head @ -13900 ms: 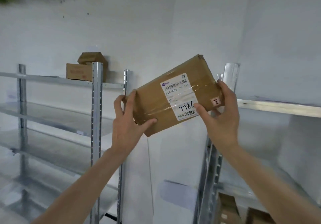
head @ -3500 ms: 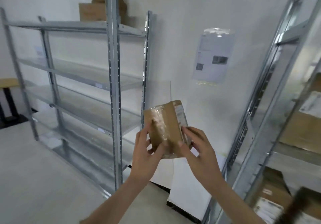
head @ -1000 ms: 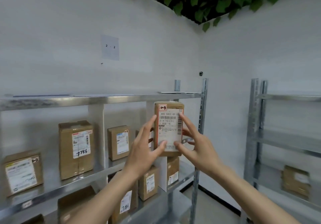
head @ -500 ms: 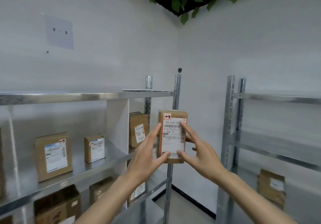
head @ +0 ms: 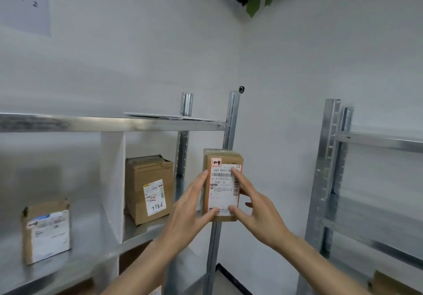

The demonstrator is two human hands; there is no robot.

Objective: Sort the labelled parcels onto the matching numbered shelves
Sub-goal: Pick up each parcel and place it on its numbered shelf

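Both hands, left hand [head: 190, 212] and right hand [head: 258, 214], pinch a small brown cardboard parcel [head: 222, 185] upright, label facing (reading step, apparently); next, finding its matching grey metal shelf [head: 109, 124].

Both arms reach forward. The left hand [head: 191, 205] and right hand [head: 257, 212] pinch a parcel [head: 223, 185] upright between thumbs and fingertips.

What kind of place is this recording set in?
Probably a small parcel pickup or sorting room: metal shelving holding labelled cardboard boxes, a numbered sign on the wall, and a parcel held up in both hands.
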